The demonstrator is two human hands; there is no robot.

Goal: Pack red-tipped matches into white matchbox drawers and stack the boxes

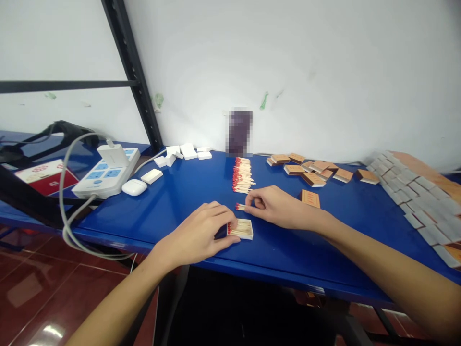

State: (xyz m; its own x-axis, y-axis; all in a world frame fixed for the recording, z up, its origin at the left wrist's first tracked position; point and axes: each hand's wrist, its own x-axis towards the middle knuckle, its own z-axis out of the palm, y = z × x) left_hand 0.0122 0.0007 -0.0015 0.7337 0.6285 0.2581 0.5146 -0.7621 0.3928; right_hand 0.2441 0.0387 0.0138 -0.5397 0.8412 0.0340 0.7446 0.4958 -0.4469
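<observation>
On the blue table (173, 202) lies a small white matchbox tray (241, 229) partly filled with red-tipped matches. My left hand (201, 233) holds the tray's left end, fingers curled round it. My right hand (275, 206), just behind the tray, pinches a few matches (239, 207), their red heads pointing left. Farther back lies a loose pile of matches (242, 174). A brown matchbox sleeve (310, 198) rests beside my right wrist.
Several brown matchboxes (313, 170) lie at the back right, and a big stack of boxes (418, 202) fills the right edge. White empty trays (185, 152), a power strip (106, 173) with cables and an earbud case (134, 187) sit at the left. A black rack post (135, 77) rises behind.
</observation>
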